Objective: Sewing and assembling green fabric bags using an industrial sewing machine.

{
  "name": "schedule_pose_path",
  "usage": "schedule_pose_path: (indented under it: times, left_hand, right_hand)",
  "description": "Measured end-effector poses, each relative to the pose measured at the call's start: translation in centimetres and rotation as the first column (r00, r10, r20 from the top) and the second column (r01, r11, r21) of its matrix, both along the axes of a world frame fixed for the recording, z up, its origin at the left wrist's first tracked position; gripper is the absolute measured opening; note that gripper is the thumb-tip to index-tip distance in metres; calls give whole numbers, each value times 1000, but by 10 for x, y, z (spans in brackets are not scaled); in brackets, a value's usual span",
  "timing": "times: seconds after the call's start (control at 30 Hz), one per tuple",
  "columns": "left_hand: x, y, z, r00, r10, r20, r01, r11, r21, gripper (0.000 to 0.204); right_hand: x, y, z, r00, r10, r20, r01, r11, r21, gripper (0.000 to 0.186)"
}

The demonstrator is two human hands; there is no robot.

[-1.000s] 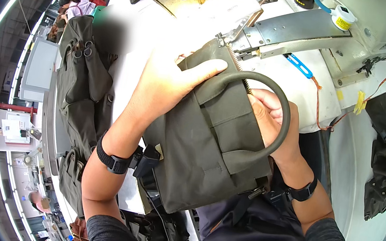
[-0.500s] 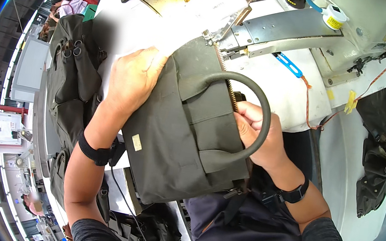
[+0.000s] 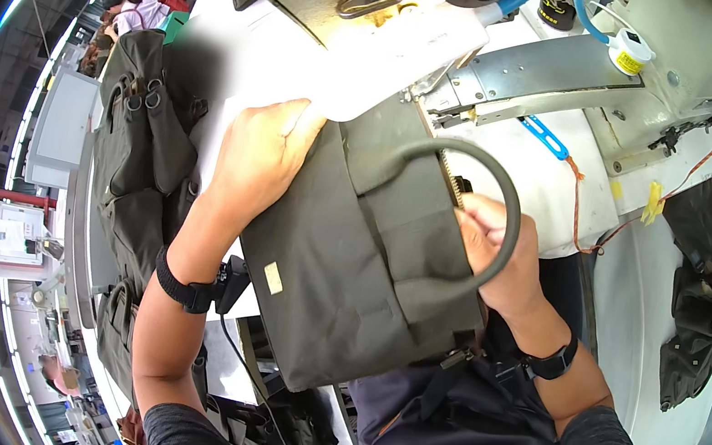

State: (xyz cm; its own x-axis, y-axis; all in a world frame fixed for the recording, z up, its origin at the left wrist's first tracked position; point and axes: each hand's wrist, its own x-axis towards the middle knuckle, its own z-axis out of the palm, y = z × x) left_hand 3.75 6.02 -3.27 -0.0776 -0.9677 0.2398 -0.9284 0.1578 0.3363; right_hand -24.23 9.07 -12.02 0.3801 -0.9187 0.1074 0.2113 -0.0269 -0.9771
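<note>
At mid-frame lies the dark bag (image 3: 333,284), its zipper edge (image 3: 452,180) pinched by the fingers (image 3: 483,212) of the right hand (image 3: 521,277), seemingly for tautness; the left hand (image 3: 263,153) apparently steadies its side (finger grip I can't tell).

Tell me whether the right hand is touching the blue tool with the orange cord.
Apart: the head view shows white work surface between the right hand and the blue tool.
</note>
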Motion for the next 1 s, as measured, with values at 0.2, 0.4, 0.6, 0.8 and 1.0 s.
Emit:
schedule_pose_path:
  times: [0.2,0.4,0.6,0.8,1.0]
  left_hand:
    - [8,-13,-4,1000,-9,-1,9,999,-46,38]
    - [7,-13,2,999,26,34,-25,999,-23,39]
    - [1,40,27,987,-45,157,73,982,-176,25]
    - [-63,167,33,983,-175,-61,166,978,-122,40]
    - [-146,189,-15,997,-80,-22,71,962,-264,43]
  right_hand:
    - [9,-16,-5,991,15,136,-15,1000,-1,23]
    - [13,-18,-4,990,-22,142,17,999,39,18]
    - [-26,1,-1,987,88,-137,-101,991,-89,23]
    - [-73,13,14,915,340,-218,-367,925,-99,21]
    - [-72,26,28,888,111,-446,-291,887,-359,23]
